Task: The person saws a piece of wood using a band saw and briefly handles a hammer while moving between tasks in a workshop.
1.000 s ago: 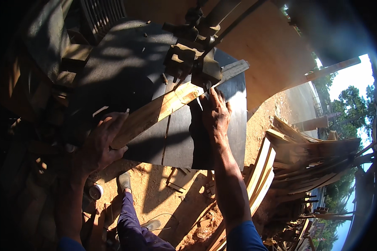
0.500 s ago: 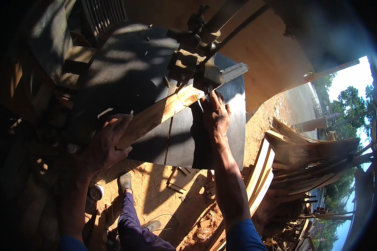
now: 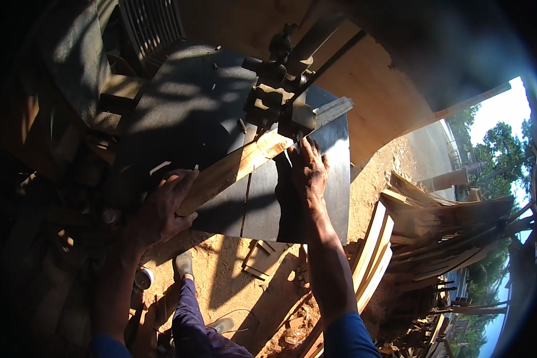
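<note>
A long wooden board (image 3: 235, 170) lies slantwise on the dark metal saw table (image 3: 262, 212). Its middle passes beneath the blade guide (image 3: 298, 116) of what looks like a band saw, and its far end (image 3: 337, 109) shows beyond it. At the board's near end, my left hand (image 3: 167, 206) is closed, thumb and fingers around the wood. My right hand (image 3: 310, 170) lies on the table close to the guide, fingers stretched toward the board's right edge; their tips are in shadow, so contact is unclear. The guide hides the blade's cutting point.
Stacked planks and offcuts (image 3: 453, 235) lie to the right, with long boards (image 3: 373, 256) leaning beside the table. Sawdust-covered ground (image 3: 221, 256) holds my feet, a small wooden frame (image 3: 259, 259) and a round can (image 3: 144, 278). A brown panel (image 3: 376, 89) stands behind the saw.
My left hand and the board's near end have shifted slightly right, toward the saw. My right hand stays by the guide. The whole view has also shifted a little.
</note>
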{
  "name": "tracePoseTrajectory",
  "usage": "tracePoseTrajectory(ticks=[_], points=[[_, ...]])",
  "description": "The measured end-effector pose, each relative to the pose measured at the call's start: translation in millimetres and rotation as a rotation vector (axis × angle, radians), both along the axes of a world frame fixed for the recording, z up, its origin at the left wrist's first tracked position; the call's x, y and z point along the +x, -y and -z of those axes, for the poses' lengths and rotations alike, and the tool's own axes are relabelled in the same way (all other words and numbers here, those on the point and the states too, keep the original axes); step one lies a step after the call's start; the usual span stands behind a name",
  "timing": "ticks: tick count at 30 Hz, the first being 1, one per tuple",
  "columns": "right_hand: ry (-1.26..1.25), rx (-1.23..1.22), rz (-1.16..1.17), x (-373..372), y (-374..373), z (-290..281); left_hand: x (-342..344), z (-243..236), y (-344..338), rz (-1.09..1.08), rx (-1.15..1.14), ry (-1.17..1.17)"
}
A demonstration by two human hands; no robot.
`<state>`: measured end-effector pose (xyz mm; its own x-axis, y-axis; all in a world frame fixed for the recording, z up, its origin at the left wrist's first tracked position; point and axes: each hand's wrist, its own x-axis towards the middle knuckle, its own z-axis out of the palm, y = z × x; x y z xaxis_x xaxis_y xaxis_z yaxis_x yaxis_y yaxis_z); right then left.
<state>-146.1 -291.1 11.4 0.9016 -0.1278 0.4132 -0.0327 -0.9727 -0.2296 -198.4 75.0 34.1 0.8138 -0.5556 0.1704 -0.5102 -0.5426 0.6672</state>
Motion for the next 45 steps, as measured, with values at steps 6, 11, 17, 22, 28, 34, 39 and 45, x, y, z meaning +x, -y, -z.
tracePoseTrajectory(ticks=[6, 11, 17, 22, 28, 34, 39, 45], points=[[-0.019, -0.019, 0.002, -4.0, -5.1, -7.9, -4.2, -2.8, -0.9, 0.014, 0.026, 0.021], [-0.146, 0.029, 0.022, -25.3, -12.5, -21.1, -24.6, -8.4, -8.8, 0.039, 0.060, 0.066], [0.055, -0.274, -0.172, -89.0, 10.5, -21.9, -52.2, -8.5, -38.1, 0.140, 0.150, 0.115], [-0.170, -0.379, -0.200, -152.6, 51.6, -39.4, -22.5, -33.7, -47.9, 0.287, 0.289, 0.142], [-0.276, -0.349, -0.209, -226.1, 32.2, -47.3, 27.1, -25.6, -26.2, 0.070, 0.493, 0.488], [-0.172, -0.225, -0.098, -235.6, -30.8, -46.2, 92.5, 25.6, 3.9, -0.044, 0.019, 0.253], [-0.160, -0.208, -0.053, -224.0, -50.0, -43.5, 128.5, 34.8, 19.3, 0.045, -0.178, 0.286], [-0.156, -0.203, -0.018, -215.0, -73.1, -41.4, 160.5, 35.9, 38.4, -0.006, -0.028, 0.509]])
